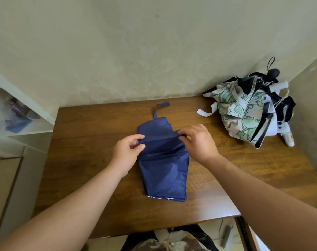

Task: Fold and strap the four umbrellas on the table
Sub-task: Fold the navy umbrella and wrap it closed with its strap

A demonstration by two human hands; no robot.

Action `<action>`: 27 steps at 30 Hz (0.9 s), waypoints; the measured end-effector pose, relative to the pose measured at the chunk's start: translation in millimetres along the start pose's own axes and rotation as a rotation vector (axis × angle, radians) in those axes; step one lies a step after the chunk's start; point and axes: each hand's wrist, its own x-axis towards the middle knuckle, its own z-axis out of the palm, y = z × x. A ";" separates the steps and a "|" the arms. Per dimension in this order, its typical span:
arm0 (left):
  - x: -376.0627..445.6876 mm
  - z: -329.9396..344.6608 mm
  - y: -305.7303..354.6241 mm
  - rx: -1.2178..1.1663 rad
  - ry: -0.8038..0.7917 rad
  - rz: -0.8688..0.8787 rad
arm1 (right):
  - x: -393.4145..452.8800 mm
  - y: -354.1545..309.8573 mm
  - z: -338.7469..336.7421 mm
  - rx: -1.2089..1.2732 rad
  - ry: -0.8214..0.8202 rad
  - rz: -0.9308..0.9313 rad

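head view: i can't read the white print on the navy umbrella (163, 171), cut off at its near edge. my left hand (126, 153) and right hand (199, 142) each pinch its folded canopy at mid wooden table (85, 160). right of the umbrella, a floral umbrella pile (244, 113) sits against the beige wall (117, 51).

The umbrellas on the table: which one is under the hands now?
The plain navy blue umbrella, mid-table, with both hands pinching its fabric. The others, one with a green flower print, lie heaped untouched in the far right corner.
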 end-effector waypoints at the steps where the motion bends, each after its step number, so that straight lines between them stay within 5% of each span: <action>1: -2.4 -0.3 -0.4 0.019 0.002 0.011 | -4.1 1.4 -0.6 -0.004 0.011 -0.014; 10: -25.4 -9.7 -18.0 0.106 0.028 0.072 | -46.9 -1.3 -1.1 -0.002 0.103 -0.173; 16: -39.3 -12.9 -21.7 0.114 -0.074 0.085 | -58.8 -15.6 0.9 0.006 0.113 -0.168; 27: -46.4 -11.3 -26.3 0.146 0.022 0.123 | -69.8 0.6 1.7 -0.046 0.123 -0.100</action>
